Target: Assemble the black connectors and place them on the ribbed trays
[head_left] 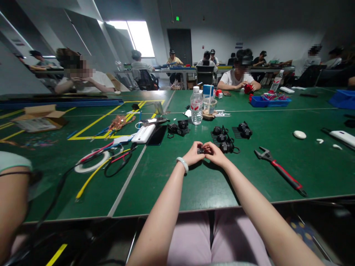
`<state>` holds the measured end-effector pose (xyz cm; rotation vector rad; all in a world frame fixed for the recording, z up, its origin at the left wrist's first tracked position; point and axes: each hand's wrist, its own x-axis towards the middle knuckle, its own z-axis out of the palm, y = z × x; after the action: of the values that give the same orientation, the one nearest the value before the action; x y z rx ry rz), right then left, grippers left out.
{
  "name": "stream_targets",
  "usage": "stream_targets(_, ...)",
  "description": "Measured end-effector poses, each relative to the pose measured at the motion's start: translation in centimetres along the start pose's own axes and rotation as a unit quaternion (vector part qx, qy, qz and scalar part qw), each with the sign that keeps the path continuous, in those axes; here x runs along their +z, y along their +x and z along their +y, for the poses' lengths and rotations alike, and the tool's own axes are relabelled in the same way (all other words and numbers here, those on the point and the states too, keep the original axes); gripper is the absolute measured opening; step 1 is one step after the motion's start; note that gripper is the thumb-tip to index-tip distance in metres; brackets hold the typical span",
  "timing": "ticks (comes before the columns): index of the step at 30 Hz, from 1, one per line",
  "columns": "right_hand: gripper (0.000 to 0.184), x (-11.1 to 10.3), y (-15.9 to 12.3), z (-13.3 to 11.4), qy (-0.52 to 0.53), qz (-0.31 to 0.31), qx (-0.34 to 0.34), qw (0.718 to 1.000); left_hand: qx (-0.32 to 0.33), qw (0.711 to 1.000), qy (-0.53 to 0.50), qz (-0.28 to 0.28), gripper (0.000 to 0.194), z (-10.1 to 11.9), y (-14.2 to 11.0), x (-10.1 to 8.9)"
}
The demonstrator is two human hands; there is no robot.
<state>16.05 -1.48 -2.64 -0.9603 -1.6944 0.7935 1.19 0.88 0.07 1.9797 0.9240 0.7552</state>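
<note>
My left hand (193, 154) and my right hand (214, 152) meet over the green table (172, 184), fingers curled around one small black part (200, 150) held between them. A pale bracelet (183, 164) circles my left wrist. Just beyond my right hand lies a cluster of similar black parts with looped cords (225, 142), and more such parts (244, 130) sit further right. Another pair of black parts (179, 128) lies further back on the left.
A red-handled adjustable wrench (280, 170) lies to the right. A water bottle (196, 105), a white power strip (143, 133), a roll of white tape (91, 162) and coloured cables (111, 162) lie ahead and left. A blue tray (269, 100) stands far right. Other people sit around.
</note>
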Motion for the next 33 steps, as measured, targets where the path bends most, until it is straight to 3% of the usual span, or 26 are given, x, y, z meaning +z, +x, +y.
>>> stream_targets(9, 0.032, -0.2, 0.0, -0.2, -0.052, -0.006, -0.012, 0.999, 0.007, 1.0, -0.003, -0.015, 0.048, -0.5, 0.1, -0.1)
stream_targets(17, 0.03, -0.2, 0.0, -0.5, -0.082, -0.004, -0.012, 0.997, 0.005, 0.999, -0.01, -0.033, 0.047, 0.6, -0.1, -0.3)
stream_targets(33, 0.022, -0.2, 0.0, -0.9, -0.125, 0.017, -0.001, 0.992, 0.01, 1.0, 0.016, -0.016, 0.049, 0.6, -0.3, -0.2)
